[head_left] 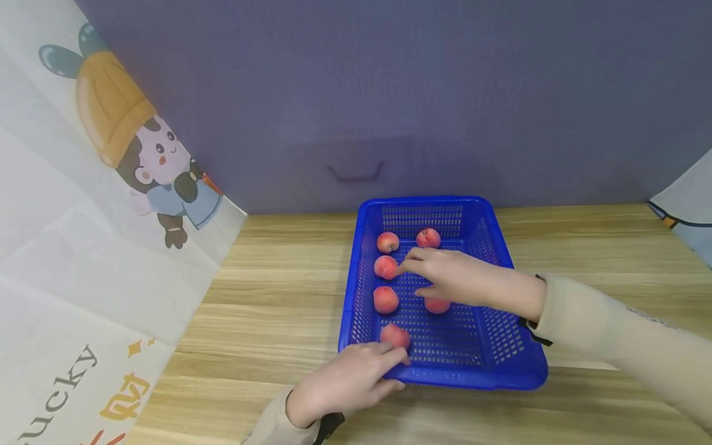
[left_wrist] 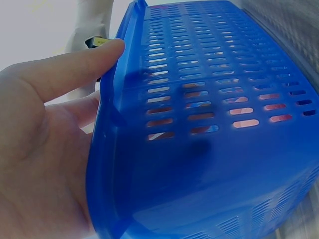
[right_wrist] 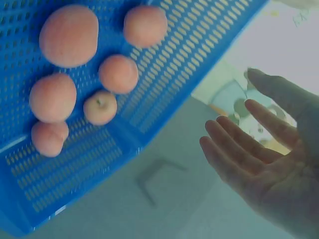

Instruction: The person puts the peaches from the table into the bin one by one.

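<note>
A blue plastic basket [head_left: 453, 376] with slotted walls stands on the wooden table, holding several red-pink peaches. Along its left side runs a row with a peach [head_left: 387, 242] at the far end and another peach [head_left: 395, 337] by the near wall. On the right, one peach [head_left: 428, 238] lies far back, and another peach [head_left: 437, 305] is partly covered by my right hand [head_left: 456, 276]. That hand hovers over the basket, fingers loosely bent and apart, holding nothing in the right wrist view. My left hand [head_left: 356, 377] grips the near-left rim, its thumb [left_wrist: 75, 69] against the rim's edge.
A grey-blue panel [head_left: 389, 93] rises right behind the basket. To the left hangs a white printed sheet [head_left: 67, 216] with a cartoon figure. The wooden tabletop [head_left: 261, 303] extends on both sides of the basket.
</note>
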`<state>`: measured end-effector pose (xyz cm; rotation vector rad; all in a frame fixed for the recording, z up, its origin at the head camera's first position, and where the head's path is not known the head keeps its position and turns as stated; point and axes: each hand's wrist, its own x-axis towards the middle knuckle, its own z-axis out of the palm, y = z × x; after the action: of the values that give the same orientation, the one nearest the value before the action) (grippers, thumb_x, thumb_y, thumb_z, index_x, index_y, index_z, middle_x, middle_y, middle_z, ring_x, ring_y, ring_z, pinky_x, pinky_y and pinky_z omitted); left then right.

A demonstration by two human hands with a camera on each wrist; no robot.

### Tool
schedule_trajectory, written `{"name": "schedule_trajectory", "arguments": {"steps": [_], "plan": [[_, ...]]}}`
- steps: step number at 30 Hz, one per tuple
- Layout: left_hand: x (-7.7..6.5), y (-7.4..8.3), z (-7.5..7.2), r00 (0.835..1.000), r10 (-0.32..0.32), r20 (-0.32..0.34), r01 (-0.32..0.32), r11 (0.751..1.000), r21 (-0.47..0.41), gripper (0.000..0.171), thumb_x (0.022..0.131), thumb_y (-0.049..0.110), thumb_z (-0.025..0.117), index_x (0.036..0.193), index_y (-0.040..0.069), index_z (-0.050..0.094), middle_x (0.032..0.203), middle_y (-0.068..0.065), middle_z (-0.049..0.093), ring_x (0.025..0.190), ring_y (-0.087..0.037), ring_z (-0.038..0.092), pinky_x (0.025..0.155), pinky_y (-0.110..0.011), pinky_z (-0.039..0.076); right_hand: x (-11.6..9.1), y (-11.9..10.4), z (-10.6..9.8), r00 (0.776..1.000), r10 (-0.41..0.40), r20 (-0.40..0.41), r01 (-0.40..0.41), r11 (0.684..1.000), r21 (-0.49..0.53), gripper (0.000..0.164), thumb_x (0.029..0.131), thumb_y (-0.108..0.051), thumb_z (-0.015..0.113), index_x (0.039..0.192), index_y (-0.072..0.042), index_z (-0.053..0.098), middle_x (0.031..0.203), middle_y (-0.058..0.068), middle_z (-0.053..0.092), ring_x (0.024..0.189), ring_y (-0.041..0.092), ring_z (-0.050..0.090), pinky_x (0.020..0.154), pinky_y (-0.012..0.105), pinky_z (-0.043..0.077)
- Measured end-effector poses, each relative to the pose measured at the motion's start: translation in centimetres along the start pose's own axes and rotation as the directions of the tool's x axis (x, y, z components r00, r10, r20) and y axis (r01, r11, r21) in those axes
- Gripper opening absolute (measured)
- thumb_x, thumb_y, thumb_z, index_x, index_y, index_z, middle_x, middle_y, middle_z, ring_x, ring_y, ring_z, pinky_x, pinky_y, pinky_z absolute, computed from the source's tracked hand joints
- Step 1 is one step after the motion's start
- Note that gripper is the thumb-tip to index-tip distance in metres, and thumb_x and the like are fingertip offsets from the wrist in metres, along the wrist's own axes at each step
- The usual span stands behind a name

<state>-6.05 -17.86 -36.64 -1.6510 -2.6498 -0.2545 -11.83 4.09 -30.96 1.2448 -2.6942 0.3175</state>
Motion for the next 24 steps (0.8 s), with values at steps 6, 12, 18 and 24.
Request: {"name": "schedule_trajectory", "arguments": {"steps": [6,12,18,24], "plan": [[0.0,0.0,0.0,1.000,0.005,-0.014,-0.005,1.000,0.006,0.024,0.082,0.029,0.060,0.102,0.017,0.057,0.088,0.009,0.055,0.079,-0.003,0.055,0.069,-0.018,0.043,-1.2,1.2,-1.6,0.995,0.062,-0.082,-0.059,0.998,0.037,0.034,0.073,-0.010,0.071,0.105,-0.006,0.060,0.107,0.012,0.058,0.096,0.027,0.057,0.075,0.037,0.048],[0.0,0.0,0.1,1.000,0.015,-0.026,-0.014,1.000,0.015,0.025,0.081,0.029,0.061,0.102,0.017,0.057,0.089,0.009,0.055,0.080,-0.003,0.056,0.069,-0.018,0.043,-2.3,2.9,-2.4,0.979,0.095,-0.181,-0.083,0.994,0.074,0.030,0.075,-0.010,0.069,0.103,-0.007,0.060,0.099,0.007,0.058,0.090,0.023,0.058,0.072,0.036,0.049],[0.0,0.0,-0.1,1.000,0.016,-0.021,-0.016,1.000,0.008,0.024,0.082,0.029,0.061,0.102,0.017,0.057,0.092,0.008,0.056,0.082,-0.003,0.056,0.071,-0.018,0.043,-3.8,4.8,-2.9,0.959,0.186,-0.214,-0.168,0.981,0.099,0.031,0.076,-0.005,0.067,0.105,-0.004,0.059,0.099,0.010,0.057,0.089,0.026,0.058,0.072,0.040,0.048],[0.0,0.1,-0.1,1.000,0.015,-0.016,-0.015,1.000,0.005,0.024,0.082,0.029,0.061,0.102,0.017,0.057,0.092,0.008,0.056,0.083,-0.004,0.056,0.072,-0.018,0.043,-5.5,6.8,-3.2,0.921,0.322,-0.218,-0.302,0.946,0.120,0.031,0.080,-0.009,0.064,0.110,-0.004,0.057,0.100,0.014,0.056,0.085,0.027,0.056,0.067,0.042,0.047]]}}
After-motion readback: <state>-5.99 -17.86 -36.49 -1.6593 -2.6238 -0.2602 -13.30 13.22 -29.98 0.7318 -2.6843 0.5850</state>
